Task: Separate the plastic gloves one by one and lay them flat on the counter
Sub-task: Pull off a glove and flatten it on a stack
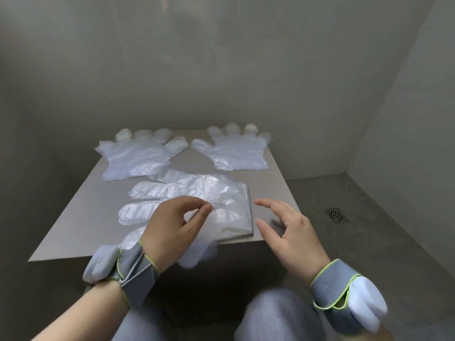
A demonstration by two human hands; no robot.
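Two clear plastic gloves lie flat at the back of the grey counter (73, 217): one at the left (138, 158), one at the right (234, 151), fingers pointing away. In front of them lies a stack of plastic gloves (197, 200), fingers pointing left, its near part hanging over the counter's front edge. My left hand (172, 227) pinches the top glove of the stack between thumb and forefinger. To the right of the stack, my right hand (288, 230) hovers with fingers spread and holds nothing.
Grey walls close in behind and beside the counter. A floor drain (336, 215) sits in the grey floor at the right. Both wrists wear grey straps with white sensor pods. My knees show below the counter's front edge.
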